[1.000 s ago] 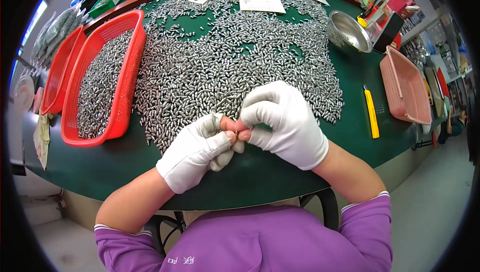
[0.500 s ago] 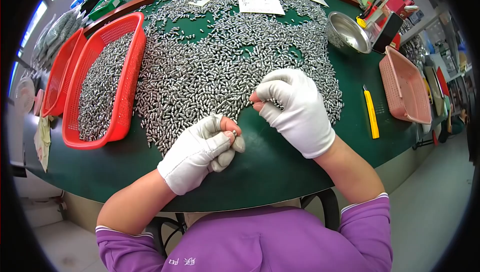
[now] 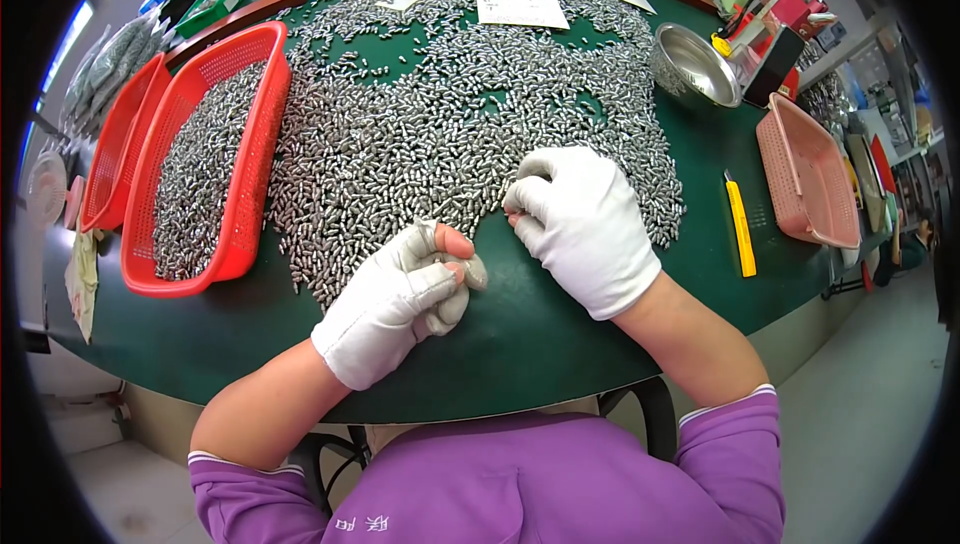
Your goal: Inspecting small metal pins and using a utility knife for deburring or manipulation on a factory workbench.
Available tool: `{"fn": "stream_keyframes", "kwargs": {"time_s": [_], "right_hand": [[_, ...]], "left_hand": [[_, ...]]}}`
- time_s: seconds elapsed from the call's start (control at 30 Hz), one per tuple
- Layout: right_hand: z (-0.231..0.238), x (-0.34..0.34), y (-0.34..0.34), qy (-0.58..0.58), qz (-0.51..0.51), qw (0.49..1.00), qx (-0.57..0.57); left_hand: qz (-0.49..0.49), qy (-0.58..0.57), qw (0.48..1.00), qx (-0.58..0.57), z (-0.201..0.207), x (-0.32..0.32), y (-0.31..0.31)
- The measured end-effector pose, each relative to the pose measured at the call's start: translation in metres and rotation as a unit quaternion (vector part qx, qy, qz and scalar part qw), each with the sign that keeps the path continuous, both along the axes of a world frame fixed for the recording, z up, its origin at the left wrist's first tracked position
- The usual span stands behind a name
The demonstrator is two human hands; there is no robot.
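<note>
A broad layer of small silver metal parts (image 3: 400, 144) with pointed ends covers much of the green table. My left hand (image 3: 385, 309), in a white glove with bare thumb and index tips, is just off the near edge of the layer. Its thumb and index tips stand slightly apart while the other fingers curl inward; whatever they may hold is hidden. My right hand (image 3: 585, 234), gloved likewise, reaches the near edge of the layer with fingers bent into a pinch. Anything between its fingertips is too small or hidden to make out.
A red basket (image 3: 268, 159) full of the same parts stands at left, another red basket (image 3: 108, 159) beside it. At right are a metal bowl (image 3: 695, 66), a yellow cutter (image 3: 741, 229) and a pink basket (image 3: 815, 174). Papers (image 3: 522, 9) lie on the parts.
A small metal part seen between my left thumb and index tips no longer shows there; those tips have parted. My right hand has shifted slightly left, and its fingers have bent further down.
</note>
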State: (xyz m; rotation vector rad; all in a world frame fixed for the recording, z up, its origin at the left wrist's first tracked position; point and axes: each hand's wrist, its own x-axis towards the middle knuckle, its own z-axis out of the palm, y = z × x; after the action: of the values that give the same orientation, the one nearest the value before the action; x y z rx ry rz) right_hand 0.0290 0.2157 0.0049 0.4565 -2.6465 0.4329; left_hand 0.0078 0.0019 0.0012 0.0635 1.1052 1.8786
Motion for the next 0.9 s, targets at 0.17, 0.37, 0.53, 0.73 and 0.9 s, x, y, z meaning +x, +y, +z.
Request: {"fn": "stream_keyframes", "kwargs": {"time_s": [0.17,0.37,0.53,0.73,0.9], "right_hand": [[-0.002,0.001,-0.003,-0.014,-0.015,0.999,0.035],[0.002,0.009,-0.012,-0.081,0.071,0.967,-0.231],[0.006,0.013,-0.017,-0.168,0.097,0.932,-0.306],[0.009,0.014,-0.016,-0.177,0.091,0.924,-0.326],[0.005,0.008,-0.008,-0.120,0.063,0.940,-0.314]], "left_hand": [[-0.007,-0.016,1.000,-0.009,0.003,-0.002,0.000],[-0.001,0.003,0.999,-0.040,0.004,0.000,0.004],[-0.014,0.021,0.999,-0.037,0.003,0.000,0.004],[-0.002,0.015,1.000,-0.025,0.002,0.000,0.003],[-0.002,0.021,0.999,-0.033,0.002,0.000,0.005]]}}
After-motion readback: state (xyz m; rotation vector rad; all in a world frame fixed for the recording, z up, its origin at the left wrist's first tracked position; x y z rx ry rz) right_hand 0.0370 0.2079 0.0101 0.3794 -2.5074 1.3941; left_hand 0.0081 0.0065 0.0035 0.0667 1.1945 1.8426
